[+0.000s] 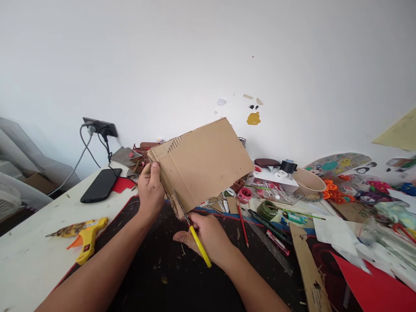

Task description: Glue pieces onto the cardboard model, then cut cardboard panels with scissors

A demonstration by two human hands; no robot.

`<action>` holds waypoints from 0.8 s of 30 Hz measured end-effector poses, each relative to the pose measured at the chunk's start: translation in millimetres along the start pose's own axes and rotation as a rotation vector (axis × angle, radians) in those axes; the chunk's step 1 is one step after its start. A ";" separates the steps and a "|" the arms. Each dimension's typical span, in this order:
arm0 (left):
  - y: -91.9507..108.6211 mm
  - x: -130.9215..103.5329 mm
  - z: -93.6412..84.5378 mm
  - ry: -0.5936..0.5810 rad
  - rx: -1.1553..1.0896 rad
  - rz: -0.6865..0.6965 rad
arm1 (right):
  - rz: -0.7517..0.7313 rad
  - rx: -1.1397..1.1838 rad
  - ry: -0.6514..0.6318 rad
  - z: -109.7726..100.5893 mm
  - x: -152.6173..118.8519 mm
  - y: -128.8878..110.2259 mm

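A brown cardboard sheet point(204, 160) is held up and tilted over the dark mat point(162, 260). My left hand point(151, 190) grips its left edge, thumb on the front face and fingers behind. At the sheet's lower left corner are yellow-handled scissors point(199, 246), their blades against a ragged, layered strip of the cardboard. My right hand point(208, 236) is around the scissors, with the thumb apart and one yellow handle showing; the other handle is hidden by the hand.
Left on the white table point(39, 268) lie a yellow glue gun point(87, 242) and a black phone point(100, 185). To the right are a red pencil point(242, 225), a clear ruler point(273, 249), paint jars, a cardboard strip point(308, 268) and red paper point(377, 281).
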State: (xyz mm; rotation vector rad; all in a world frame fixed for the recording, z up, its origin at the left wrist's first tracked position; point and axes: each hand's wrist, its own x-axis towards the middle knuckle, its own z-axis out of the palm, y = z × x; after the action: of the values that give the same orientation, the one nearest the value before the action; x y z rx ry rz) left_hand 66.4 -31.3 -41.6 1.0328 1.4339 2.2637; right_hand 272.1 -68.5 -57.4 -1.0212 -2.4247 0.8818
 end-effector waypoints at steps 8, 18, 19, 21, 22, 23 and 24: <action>2.3 -1.2 0.4 -0.005 0.030 0.018 | -0.001 -0.009 0.020 1.3 0.0 0.4; -13.1 -0.1 -1.0 -0.039 -0.019 -0.026 | 0.062 0.017 0.026 10.5 3.5 6.7; -13.4 0.0 -0.9 -0.041 -0.037 -0.037 | 0.062 -0.005 0.034 10.5 3.8 7.7; -12.0 0.4 -0.5 -0.048 -0.075 -0.060 | 0.059 -0.054 0.056 9.7 4.6 9.5; -10.5 0.8 -0.4 -0.046 -0.083 -0.066 | 0.059 -0.082 0.066 8.9 5.2 10.4; -8.6 1.4 -0.3 -0.038 -0.082 -0.065 | 0.061 -0.111 0.074 8.0 5.8 11.3; -6.5 2.3 -0.2 -0.030 -0.072 -0.055 | 0.065 -0.142 0.077 6.9 6.6 12.4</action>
State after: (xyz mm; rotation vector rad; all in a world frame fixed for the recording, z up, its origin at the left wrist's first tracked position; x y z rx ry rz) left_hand 63.7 -27.1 -46.3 0.9887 1.3418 2.2340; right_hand 270.3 -59.8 -70.2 -1.1691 -2.4296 0.6856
